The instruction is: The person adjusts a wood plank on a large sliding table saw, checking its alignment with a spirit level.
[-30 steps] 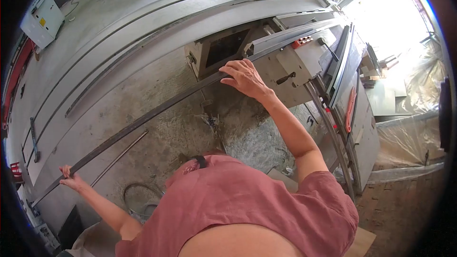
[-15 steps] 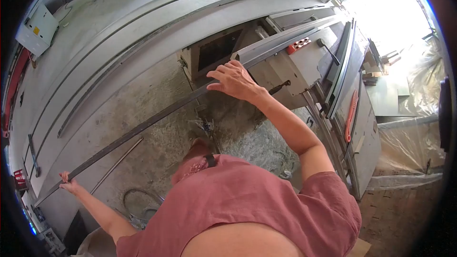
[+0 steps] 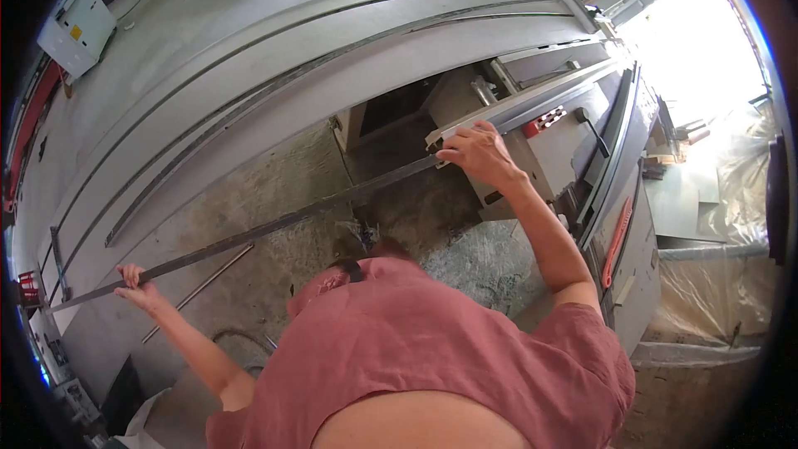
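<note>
A long dark metal bar runs slantwise across the view, from the lower left up to the right. Near its left end my left hand is closed around it, thumb and fingers on either side. My right hand grips the bar from above toward its other end, fingers curled over it. That hand is right beside the end of a light metal profile, which rests on the bench at the right. Below the bar, a thin metal rod slants down to the left.
Long grey sheets and strips lie on a big table ahead. On the right-hand bench are a red block with holes, a dark-headed hammer, dark profiles and a red-handled tool. A white box stands far left.
The view has shifted. My right hand has moved right with the bar, past the profile's end. My left hand has risen slightly, still on the bar, which now slopes less steeply.
</note>
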Demonstrator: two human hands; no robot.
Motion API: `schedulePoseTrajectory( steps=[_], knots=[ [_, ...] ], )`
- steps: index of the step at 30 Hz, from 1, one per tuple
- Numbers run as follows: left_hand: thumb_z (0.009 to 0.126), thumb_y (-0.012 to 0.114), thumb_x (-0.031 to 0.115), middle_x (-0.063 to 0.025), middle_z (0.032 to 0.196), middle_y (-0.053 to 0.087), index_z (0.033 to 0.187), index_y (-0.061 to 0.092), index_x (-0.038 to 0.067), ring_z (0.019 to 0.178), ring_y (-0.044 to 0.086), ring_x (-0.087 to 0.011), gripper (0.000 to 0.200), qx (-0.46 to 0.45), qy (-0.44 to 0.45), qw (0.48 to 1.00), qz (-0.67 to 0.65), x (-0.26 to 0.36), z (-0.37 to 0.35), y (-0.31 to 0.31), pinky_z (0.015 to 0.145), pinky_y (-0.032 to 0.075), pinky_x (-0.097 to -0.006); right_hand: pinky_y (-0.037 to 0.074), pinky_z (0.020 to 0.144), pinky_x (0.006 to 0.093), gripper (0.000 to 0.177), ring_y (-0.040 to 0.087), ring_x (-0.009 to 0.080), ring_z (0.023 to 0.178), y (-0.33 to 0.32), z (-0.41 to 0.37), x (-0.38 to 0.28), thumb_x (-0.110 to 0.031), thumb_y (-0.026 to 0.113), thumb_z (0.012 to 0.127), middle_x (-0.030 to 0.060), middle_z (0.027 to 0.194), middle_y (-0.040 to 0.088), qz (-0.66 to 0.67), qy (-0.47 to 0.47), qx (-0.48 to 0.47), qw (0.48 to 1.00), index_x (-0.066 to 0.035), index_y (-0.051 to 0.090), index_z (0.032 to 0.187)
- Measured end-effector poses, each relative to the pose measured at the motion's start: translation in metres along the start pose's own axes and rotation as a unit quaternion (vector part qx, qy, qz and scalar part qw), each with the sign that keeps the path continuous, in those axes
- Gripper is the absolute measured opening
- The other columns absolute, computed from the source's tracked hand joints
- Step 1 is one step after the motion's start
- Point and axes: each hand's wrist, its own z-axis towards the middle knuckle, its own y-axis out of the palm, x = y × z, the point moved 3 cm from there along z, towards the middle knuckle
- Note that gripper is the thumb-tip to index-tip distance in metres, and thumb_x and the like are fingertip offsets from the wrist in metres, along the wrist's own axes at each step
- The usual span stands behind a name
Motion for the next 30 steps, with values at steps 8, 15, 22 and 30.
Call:
schedulePoseTrajectory(
  steps=[8, 15, 22, 30],
  knots=[
    [0.09, 0.024, 0.064, -0.0013, 0.063, 0.029, 0.102, 0.051, -0.009, 0.055, 0.03, -0.0119, 0.079, 0.017, 0.019, 1.0, 0.008, -0.053, -0.042, 0.005, 0.046, 0.031, -0.0221, 0.032, 0.098, 0.0455, 0.049, 0.059, 0.0252, 0.09, -0.006, -0.002, 0.054, -0.054, 0.044, 0.088, 0.0078, 0.087, 0.063, 0.018, 0.023, -0.059, 0.998, -0.012, 0.069, 0.088],
    [0.09, 0.03, 0.061, -0.0006, 0.063, 0.029, 0.103, 0.052, -0.01, 0.056, 0.03, -0.0117, 0.075, 0.06, 0.047, 0.994, 0.078, -0.118, -0.087, 0.015, 0.049, 0.031, -0.0216, 0.032, 0.099, 0.0449, 0.05, 0.059, 0.0248, 0.094, -0.01, -0.011, 0.124, -0.053, 0.042, 0.089, 0.008, 0.091, 0.064, 0.0, 0.032, -0.104, 0.994, -0.011, 0.069, 0.089],
    [0.09, 0.03, 0.062, -0.0007, 0.062, 0.029, 0.103, 0.052, -0.009, 0.057, 0.032, -0.0119, 0.075, 0.049, 0.04, 0.998, 0.022, -0.192, -0.131, 0.043, 0.049, 0.031, -0.022, 0.037, 0.093, 0.0415, 0.046, 0.06, 0.0257, 0.094, -0.019, -0.023, 0.195, -0.046, 0.04, 0.093, 0.0082, 0.094, 0.065, -0.031, 0.04, -0.117, 0.992, -0.009, 0.069, 0.091],
    [0.087, 0.034, 0.064, 0.0002, 0.062, 0.031, 0.099, 0.053, -0.007, 0.056, 0.033, -0.0111, 0.074, 0.086, 0.065, 0.994, 0.003, -0.291, -0.185, 0.07, 0.048, 0.031, -0.0223, 0.042, 0.085, 0.0437, 0.05, 0.058, 0.0348, 0.093, -0.03, -0.031, 0.286, -0.043, 0.035, 0.096, 0.0162, 0.096, 0.063, -0.071, 0.075, -0.184, 0.978, -0.004, 0.066, 0.095]
  ],
)
